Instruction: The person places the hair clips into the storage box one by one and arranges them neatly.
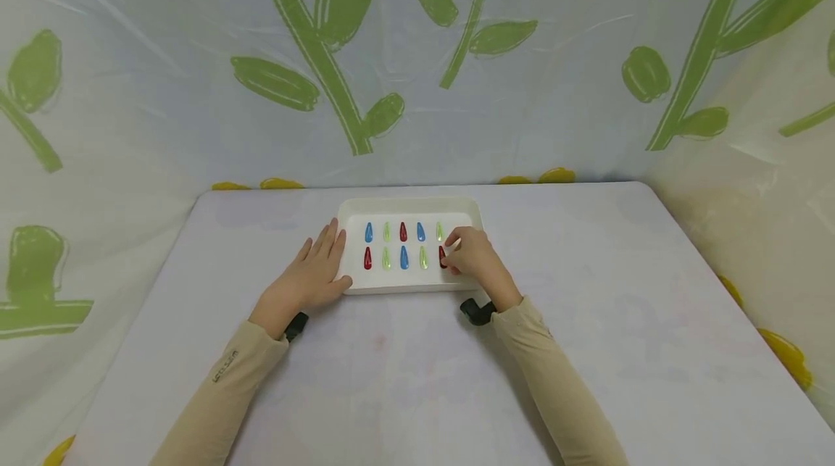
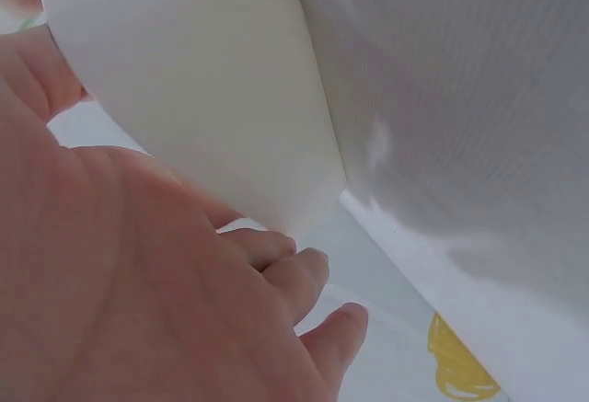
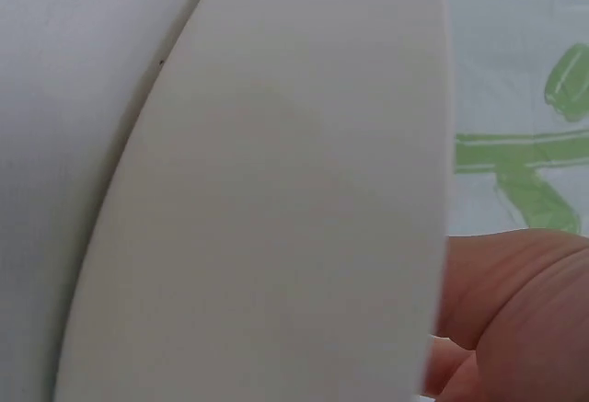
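Observation:
A shallow white tray (image 1: 411,283) holds snap hair clips in two rows. Along the far row lie a blue hair clip (image 1: 369,232), a green one, a red one (image 1: 403,231), another blue and another green. The near row runs red, green, blue (image 1: 404,257), green, and ends with a red hair clip (image 1: 442,256) at the right. My right hand (image 1: 475,257) reaches over the tray's right side and pinches that last red clip. Straight fingers of my left hand (image 1: 315,274) rest against the tray's left rim, thumb at the near corner. In the right wrist view, the tray wall (image 3: 267,181) hides the clips.
The tray stands near the back of a pale covered table (image 1: 378,379). Behind it hangs a white curtain (image 1: 522,118) with green leaves and yellow flowers. A black wrist camera (image 1: 478,311) sits beneath the right wrist, close to the tray's near right corner.

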`<state>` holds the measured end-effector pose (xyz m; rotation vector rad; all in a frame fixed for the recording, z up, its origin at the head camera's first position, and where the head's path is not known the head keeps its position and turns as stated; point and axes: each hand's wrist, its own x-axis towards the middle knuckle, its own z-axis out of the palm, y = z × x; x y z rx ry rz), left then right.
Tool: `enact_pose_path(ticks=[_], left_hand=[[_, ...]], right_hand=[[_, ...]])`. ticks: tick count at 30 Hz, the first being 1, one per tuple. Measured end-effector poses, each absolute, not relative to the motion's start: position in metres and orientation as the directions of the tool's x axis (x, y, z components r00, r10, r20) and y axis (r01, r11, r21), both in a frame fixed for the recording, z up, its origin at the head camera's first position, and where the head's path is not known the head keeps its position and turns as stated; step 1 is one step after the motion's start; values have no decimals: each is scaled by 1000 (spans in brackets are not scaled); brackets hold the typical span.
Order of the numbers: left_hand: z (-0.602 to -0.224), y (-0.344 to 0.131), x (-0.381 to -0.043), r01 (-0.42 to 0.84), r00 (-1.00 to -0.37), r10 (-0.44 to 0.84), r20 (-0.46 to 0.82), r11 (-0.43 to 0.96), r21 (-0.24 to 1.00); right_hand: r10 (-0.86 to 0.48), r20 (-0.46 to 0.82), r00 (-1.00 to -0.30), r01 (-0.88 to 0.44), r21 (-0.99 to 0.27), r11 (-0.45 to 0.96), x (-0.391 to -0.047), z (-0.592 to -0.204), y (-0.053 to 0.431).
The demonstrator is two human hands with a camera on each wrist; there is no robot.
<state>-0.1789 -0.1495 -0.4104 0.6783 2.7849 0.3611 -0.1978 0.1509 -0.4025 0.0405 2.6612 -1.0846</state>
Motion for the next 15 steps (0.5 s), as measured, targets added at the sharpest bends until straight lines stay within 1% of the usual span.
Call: enact_pose_path(ticks=[10, 12, 15], left_hand=[[-415, -155, -181, 433, -861, 487, -149, 854, 289], [-415, -157, -180, 436, -862, 487, -140, 853, 288], [-415, -162, -182, 439, -867, 484, -116, 853, 281]], right_hand=[[-127, -196, -972, 13, -587, 809, -184, -381, 161], [-140, -159, -977, -22, -582, 813, -180, -377, 166], [-184, -60, -981, -117, -575, 810, -175, -372, 176]])
